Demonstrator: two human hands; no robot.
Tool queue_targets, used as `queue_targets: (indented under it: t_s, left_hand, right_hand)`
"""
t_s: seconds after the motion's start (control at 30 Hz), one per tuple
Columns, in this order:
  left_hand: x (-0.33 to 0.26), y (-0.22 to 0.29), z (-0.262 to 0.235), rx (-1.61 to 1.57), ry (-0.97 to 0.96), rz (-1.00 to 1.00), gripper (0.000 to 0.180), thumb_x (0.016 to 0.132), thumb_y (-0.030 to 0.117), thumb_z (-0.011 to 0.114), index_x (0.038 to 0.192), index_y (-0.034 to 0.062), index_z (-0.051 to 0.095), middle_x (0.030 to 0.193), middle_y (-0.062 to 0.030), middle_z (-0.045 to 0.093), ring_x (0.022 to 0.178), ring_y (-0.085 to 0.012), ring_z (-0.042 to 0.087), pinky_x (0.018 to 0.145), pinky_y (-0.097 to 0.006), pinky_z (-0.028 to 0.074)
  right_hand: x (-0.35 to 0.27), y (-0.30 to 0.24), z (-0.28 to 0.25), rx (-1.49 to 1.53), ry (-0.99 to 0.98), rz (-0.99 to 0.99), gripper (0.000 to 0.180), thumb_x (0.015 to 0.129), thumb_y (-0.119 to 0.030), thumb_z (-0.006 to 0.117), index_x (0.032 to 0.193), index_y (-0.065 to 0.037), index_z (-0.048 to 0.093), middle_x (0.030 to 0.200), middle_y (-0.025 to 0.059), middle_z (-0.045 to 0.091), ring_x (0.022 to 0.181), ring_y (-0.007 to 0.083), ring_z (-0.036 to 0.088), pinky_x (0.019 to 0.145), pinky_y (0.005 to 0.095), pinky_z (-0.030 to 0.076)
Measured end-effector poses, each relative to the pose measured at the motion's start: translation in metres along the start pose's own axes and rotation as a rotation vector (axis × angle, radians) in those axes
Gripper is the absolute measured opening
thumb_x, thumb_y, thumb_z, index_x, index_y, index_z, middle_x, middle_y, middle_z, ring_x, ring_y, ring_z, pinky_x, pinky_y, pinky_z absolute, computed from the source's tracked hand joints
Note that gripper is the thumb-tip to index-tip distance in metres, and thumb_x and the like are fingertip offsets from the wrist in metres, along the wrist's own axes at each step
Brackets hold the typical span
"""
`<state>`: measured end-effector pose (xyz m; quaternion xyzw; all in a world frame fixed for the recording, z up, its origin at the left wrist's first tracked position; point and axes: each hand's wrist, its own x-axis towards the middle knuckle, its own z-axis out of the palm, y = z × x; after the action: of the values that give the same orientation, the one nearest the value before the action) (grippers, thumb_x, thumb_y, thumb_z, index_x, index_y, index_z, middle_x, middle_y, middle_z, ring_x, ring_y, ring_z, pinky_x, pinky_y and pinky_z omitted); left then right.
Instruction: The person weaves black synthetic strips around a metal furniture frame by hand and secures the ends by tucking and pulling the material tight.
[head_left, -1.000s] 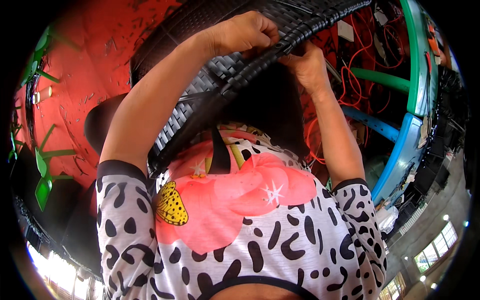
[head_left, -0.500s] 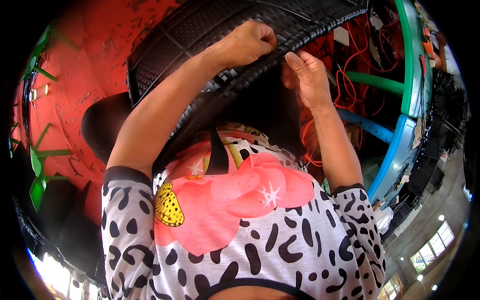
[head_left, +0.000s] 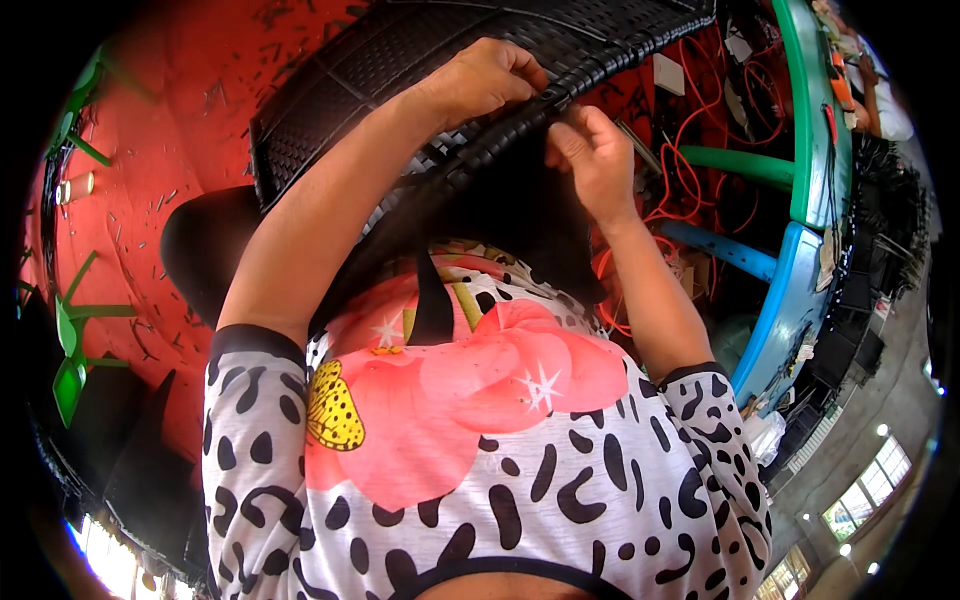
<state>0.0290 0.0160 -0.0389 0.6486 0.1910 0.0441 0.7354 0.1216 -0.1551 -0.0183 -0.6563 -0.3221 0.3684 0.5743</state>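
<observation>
A black woven panel [head_left: 350, 75], its strips interlaced like wicker, lies tilted across my lap. Thick black strips wrap its near rim [head_left: 590, 75]. On the upper side of this rim rests my left hand [head_left: 490, 78], its fingers curled in and their tips at the wrapping. Just below the rim is my right hand [head_left: 598, 160], thumb and fingers drawn together in a pinch. Whatever thin piece either hand may grip is too dark to make out against the black weave. Under the panel, the side towards me is in deep shadow.
Black scraps litter the red floor covering [head_left: 150, 200]. Orange-red cord [head_left: 690, 170] loops at the right, beside a curved bench with a green part [head_left: 815, 120] and a blue part [head_left: 780, 310]. A green frame [head_left: 70, 350] stands left. Another person [head_left: 885, 105] is at the far right.
My right hand has moved slightly left and down, its thumb and fingers now closer together. My left hand stays at the rim. The panel has shifted a little left.
</observation>
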Motion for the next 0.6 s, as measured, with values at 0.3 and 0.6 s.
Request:
queue_targets:
  t_s: [0.3,0.6]
  left_hand:
    - [0.001,-0.001,-0.002,0.001,-0.01,-0.041,0.016,0.075,0.003,0.059,0.088,-0.0001,0.067,0.074,0.0011,0.062,0.059,-0.0036,0.051,0.052,-0.019,0.038]
    - [0.0,-0.001,0.001,0.018,0.033,-0.002,0.012,0.074,0.002,0.059,0.084,0.001,0.066,0.071,0.0006,0.06,0.06,-0.0047,0.051,0.054,-0.02,0.04]
  right_hand:
    - [0.006,0.014,0.014,-0.532,0.335,-0.555,0.018,0.07,0.003,0.074,0.081,0.0,0.06,0.072,0.008,0.06,0.059,0.0171,0.059,0.057,0.0265,0.049]
    - [0.018,-0.002,0.003,-0.648,0.208,-0.748,0.016,0.068,0.0,0.073,0.077,-0.001,0.06,0.07,0.0082,0.059,0.059,0.0204,0.059,0.055,0.0281,0.049]
